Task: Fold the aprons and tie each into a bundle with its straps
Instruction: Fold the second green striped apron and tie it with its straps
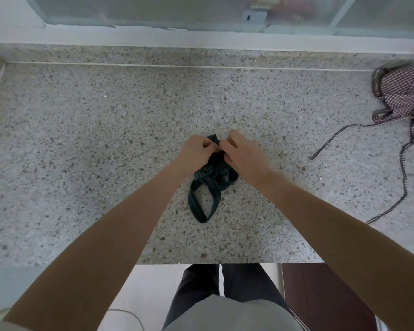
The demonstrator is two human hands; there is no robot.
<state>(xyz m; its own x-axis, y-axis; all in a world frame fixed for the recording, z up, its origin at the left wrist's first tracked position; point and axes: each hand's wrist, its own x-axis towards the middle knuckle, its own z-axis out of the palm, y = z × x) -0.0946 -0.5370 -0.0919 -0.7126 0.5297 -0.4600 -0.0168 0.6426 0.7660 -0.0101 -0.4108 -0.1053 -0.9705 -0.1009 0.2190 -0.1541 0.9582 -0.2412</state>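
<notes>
The speckled grey stone worktop point(105, 139) carries everything. Well off to the right of the right hand point(243, 155) lies the unfolded red-checked cloth apron point(406, 96). Between both hands sits the dark green striped apron bundle point(212, 173); the left hand point(196, 151) and right hand pinch its straps. If either pinch slackens, the knot could loosen and the bundle spring open.

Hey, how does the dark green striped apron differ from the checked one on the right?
The green striped apron is bunched small, gripped by the left hand and right hand; the checked apron lies loose and untouched. Green's strap forms a loop; the checked one's straps trail across the counter. Both rest on the counter.
</notes>
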